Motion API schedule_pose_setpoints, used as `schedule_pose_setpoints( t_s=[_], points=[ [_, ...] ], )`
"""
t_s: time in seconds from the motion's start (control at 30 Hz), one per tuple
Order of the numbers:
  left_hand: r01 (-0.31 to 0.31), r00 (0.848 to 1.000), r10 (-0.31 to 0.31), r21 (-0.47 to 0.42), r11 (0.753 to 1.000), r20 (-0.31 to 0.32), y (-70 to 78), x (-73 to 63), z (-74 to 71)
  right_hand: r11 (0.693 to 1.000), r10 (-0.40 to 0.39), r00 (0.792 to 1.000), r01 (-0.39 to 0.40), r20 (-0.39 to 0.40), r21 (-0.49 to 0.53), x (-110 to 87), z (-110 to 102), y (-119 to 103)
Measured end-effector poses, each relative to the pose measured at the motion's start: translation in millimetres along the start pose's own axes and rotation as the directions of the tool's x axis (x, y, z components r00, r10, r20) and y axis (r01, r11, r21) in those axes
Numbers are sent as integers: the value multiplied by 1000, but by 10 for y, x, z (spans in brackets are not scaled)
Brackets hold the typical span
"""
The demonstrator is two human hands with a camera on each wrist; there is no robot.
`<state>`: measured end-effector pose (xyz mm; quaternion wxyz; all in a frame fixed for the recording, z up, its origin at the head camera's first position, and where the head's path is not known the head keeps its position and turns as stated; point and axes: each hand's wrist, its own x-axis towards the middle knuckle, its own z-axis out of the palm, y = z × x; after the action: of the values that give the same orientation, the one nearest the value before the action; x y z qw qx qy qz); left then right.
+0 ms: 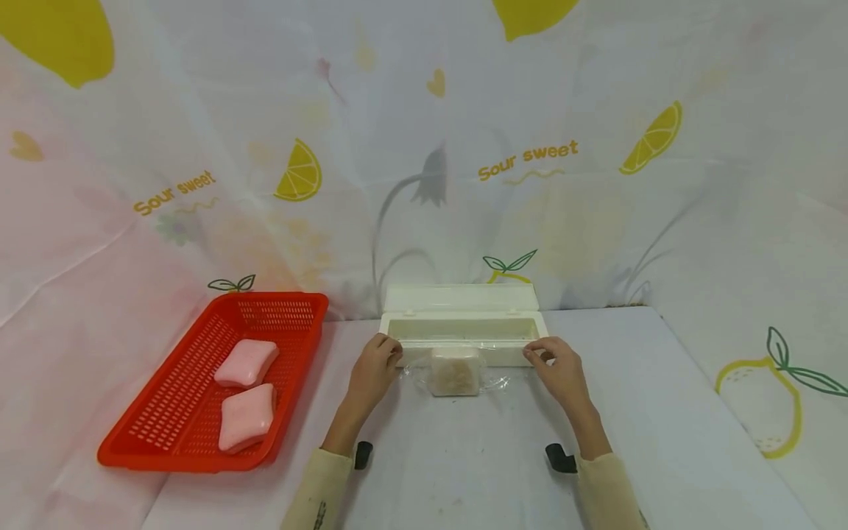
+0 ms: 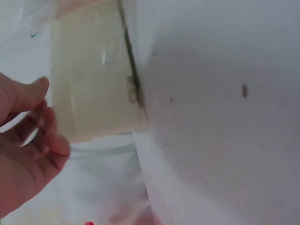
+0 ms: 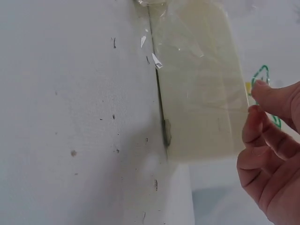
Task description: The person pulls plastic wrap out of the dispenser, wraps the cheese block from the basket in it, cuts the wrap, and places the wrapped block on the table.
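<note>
A long white box [image 1: 464,356] stands at the back of the table with its lid [image 1: 461,297] raised; it looks like a cling film dispenser. Clear plastic film [image 3: 187,51] lies over its front face. Against the box front rests a pale, rounded square bar [image 1: 455,372], soap-like, with loose film around it. My left hand [image 1: 376,368] is at the box's left end, thumb and fingertips pinching the film edge near the upper rim. At the right end my right hand [image 1: 559,368] pinches the film with thumb and forefinger, other fingers curled.
To the left stands a red plastic basket [image 1: 147,462] with two pink soap bars [image 1: 246,362] inside. A lemon-print cloth [image 1: 424,147] hangs behind the white-covered table [image 1: 464,471]. Black wrist-camera parts [image 1: 561,458] show by the sleeves.
</note>
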<state>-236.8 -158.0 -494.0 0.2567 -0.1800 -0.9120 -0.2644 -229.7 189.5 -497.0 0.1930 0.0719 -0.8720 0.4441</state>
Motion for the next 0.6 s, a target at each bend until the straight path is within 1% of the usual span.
schedule_pose_setpoints(
  t_s=[0.07, 0.1, 0.13, 0.17, 0.2, 0.23, 0.27, 0.3, 0.33, 0.4, 0.47, 0.5, 0.6],
  points=[
    [80, 995, -76, -61, 995, 69, 27, -20, -25, 999, 23, 999, -25, 45, 44, -17, 5, -18],
    [121, 988, -111, -95, 988, 107, 40, -25, -38, 997, 31, 997, -36, 67, 69, -23, 8, -28],
    [166, 979, -147, -133, 977, 142, 56, -28, -52, 995, 41, 995, -49, 88, 92, -29, 11, -37],
    [214, 967, -183, -175, 961, 180, 74, -28, -65, 991, 51, 993, -64, 109, 120, -32, 14, -46],
    [257, 953, -211, -218, 941, 216, 89, -30, -77, 986, 62, 990, -80, 127, 145, -36, 13, -61],
    [300, 940, -236, -265, 916, 248, 109, -29, -93, 981, 76, 986, -100, 147, 166, -43, 15, -72],
    [336, 926, -254, -304, 891, 279, 124, -29, -103, 976, 83, 983, -114, 166, 187, -51, 16, -85],
    [377, 911, -277, -341, 861, 307, 142, -30, -113, 970, 90, 979, -128, 185, 206, -56, 19, -96],
    [410, 896, -295, -365, 836, 331, 156, -33, -119, 965, 95, 974, -140, 204, 220, -63, 24, -108],
    [457, 873, -317, -395, 797, 371, 175, -49, -125, 955, 90, 965, -154, 248, 254, -73, 39, -125],
    [489, 856, -334, -412, 769, 394, 191, -69, -124, 943, 71, 954, -159, 291, 292, -83, 59, -142],
    [501, 850, -341, -418, 758, 401, 200, -80, -125, 935, 61, 948, -163, 311, 314, -86, 72, -149],
    [513, 843, -342, -431, 742, 414, 227, -109, -114, 910, 28, 929, -176, 369, 375, -103, 98, -162]
  ],
)
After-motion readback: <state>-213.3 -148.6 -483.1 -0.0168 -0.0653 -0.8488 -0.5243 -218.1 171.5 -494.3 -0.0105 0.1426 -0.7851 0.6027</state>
